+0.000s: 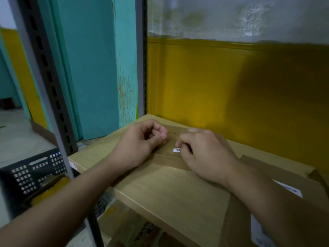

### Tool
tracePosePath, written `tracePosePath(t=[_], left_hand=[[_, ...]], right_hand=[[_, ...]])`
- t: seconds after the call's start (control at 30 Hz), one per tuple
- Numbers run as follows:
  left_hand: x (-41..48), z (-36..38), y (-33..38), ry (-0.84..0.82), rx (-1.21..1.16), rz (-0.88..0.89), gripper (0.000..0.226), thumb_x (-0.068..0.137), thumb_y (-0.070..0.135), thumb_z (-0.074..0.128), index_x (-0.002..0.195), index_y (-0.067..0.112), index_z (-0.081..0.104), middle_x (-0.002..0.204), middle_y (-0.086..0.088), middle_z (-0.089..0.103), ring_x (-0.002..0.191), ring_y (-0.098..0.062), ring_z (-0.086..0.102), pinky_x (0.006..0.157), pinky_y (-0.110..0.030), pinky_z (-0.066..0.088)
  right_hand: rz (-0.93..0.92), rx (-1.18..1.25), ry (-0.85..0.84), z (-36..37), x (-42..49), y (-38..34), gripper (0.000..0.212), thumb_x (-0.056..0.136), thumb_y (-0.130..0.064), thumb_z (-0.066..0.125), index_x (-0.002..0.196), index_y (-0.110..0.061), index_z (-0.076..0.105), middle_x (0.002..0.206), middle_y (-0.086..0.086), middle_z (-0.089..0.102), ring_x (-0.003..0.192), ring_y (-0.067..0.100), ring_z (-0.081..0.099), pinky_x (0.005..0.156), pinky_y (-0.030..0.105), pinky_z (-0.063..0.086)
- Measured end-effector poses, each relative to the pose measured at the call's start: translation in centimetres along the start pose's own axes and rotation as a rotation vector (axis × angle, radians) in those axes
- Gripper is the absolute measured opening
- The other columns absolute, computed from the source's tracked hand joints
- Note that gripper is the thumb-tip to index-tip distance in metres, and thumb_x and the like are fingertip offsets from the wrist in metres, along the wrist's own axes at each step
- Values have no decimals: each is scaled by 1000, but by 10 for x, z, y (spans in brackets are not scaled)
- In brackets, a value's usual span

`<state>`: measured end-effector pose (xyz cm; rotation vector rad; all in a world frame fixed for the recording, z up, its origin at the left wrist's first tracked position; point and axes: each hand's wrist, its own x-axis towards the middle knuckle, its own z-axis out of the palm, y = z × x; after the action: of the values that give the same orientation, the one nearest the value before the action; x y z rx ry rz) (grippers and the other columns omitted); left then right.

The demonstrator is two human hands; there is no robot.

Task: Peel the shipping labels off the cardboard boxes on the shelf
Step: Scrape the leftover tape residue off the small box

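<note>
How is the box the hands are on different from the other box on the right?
The box under the hands has only a tiny white scrap on top, pinched by the right hand; the box on the right carries a much bigger white label. The right hand and the left hand are both at the box under the hands; neither touches the box on the right. Both boxes are plain brown cardboard.

matt brown cardboard box (170, 191) with smooth tape strip (165, 160), torn white paper label scrap (176, 150), grey painted slotted metal shelf upright (51, 86), black perforated plastic crate (33, 173), glossy yellow wall paint (231, 90), flaking white plaster (249, 16)
</note>
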<state>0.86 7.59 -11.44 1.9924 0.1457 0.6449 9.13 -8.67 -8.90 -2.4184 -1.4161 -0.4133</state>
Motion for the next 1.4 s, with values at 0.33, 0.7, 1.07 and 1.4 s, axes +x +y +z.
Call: tracePosePath(t=[0.33, 0.7, 1.07, 1.4], left_hand=[[-4, 4, -8, 26, 110, 98, 8, 86, 19, 72, 87, 27, 72, 81, 9, 70, 77, -11, 62, 69, -24, 50], [-1, 4, -9, -14, 171, 111, 11, 90, 20, 67, 91, 31, 71, 80, 14, 70, 79, 0, 62, 72, -16, 48], [-1, 6, -8, 11, 224, 121, 9, 87, 24, 70, 86, 33, 73, 79, 17, 69, 78, 5, 59, 64, -6, 40], [-3, 4, -2, 11, 136, 89, 16, 78, 18, 78, 75, 33, 71, 78, 20, 69, 71, 4, 62, 64, -6, 44]], right_hand=[[4, 36, -17, 1, 2, -3, 15, 92, -23, 52, 87, -27, 65, 78, -13, 50, 68, 3, 45, 58, 18, 34], [67, 184, -74, 4, 5, 2, 9, 91, -24, 61, 84, -28, 65, 71, -8, 57, 57, 3, 45, 54, 14, 36], [142, 140, -46, 11, 9, 3, 14, 94, -26, 53, 83, -28, 63, 69, -14, 59, 64, -1, 48, 53, 14, 32], [139, 288, -15, 9, 9, 5, 17, 89, -11, 56, 82, -20, 69, 61, -13, 56, 59, -4, 49, 53, 10, 34]])
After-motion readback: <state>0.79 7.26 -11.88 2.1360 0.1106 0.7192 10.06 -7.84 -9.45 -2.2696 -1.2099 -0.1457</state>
